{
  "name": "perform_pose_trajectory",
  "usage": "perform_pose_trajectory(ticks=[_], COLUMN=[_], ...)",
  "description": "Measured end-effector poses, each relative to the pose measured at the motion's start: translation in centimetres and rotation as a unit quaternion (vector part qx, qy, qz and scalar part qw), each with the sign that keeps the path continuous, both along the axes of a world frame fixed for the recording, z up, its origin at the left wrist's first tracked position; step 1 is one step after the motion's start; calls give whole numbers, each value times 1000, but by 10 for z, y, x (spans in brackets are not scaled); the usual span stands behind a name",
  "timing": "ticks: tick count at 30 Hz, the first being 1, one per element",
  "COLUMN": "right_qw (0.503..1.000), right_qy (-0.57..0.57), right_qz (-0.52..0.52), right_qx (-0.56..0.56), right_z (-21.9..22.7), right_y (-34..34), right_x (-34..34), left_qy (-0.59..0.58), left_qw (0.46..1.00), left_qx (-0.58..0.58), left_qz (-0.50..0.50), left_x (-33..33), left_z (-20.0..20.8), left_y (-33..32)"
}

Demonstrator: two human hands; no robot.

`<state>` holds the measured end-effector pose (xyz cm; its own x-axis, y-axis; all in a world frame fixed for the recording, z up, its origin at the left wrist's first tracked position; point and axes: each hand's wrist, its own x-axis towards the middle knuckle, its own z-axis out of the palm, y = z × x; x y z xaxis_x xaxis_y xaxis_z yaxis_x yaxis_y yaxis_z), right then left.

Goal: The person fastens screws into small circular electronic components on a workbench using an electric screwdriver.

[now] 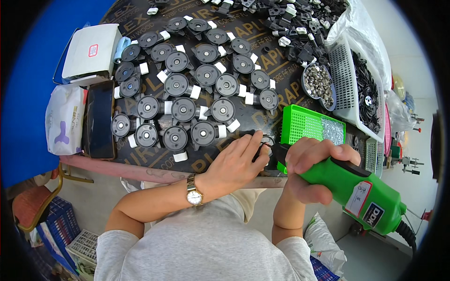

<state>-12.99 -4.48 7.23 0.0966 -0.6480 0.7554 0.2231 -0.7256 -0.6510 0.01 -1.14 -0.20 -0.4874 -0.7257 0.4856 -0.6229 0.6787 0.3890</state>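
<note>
Gripping the driver (351, 185), the right hand (309, 157) is wrapped tight; the half-curled left hand (234, 161) holds a part (267, 140) near the table's (265, 114) edge, seemingly to steady it, the tray (287, 126) handily beside

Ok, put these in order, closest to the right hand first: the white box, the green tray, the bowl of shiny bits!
From the right hand in the head view:
1. Green tray: just beyond the hand.
2. Bowl of shiny bits: farther up, past the tray.
3. White box: far away, upper left.
</note>
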Motion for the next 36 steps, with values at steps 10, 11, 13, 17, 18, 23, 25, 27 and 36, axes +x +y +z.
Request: perform_pose_trajectory(ticks=[10, 11, 13, 17, 18, 23, 25, 27, 36], right_qw=[992, 983, 964, 964, 967, 971, 974, 972, 983], right_qy=[57, 70, 74, 28, 3, -14, -21, 37, -24], right_qz=[-103, -166, -248, -251, -232, -217, -205, -221, -180], right_qx=[54, 45, 63, 88, 103, 96, 94, 72, -22], right_z=[0, 0, -5, -2, -1, 3, 5, 8, 23], right_y=[5, 7, 9, 5, 5, 2, 2, -2, -10], right_x=[18, 24, 25, 34, 34, 34, 32, 31, -44], left_qy=[32, 40, 41, 41, 40, 30, 33, 32, 21], left_qw=[999, 999, 999, 999, 999, 999, 999, 999, 999], left_qx=[-19, -19, -22, -17, -17, -15, -10, -13, 29], left_qz=[4, 2, 4, 3, 4, 10, 9, 8, -4], left_x=[-1, 0, 0, 0, -1, 0, -2, -2, 1], left_z=[-1, -2, -2, -4, -4, -1, -1, -1, 7], left_y=[-1, -1, -1, -1, -1, 0, 1, 0, 1])
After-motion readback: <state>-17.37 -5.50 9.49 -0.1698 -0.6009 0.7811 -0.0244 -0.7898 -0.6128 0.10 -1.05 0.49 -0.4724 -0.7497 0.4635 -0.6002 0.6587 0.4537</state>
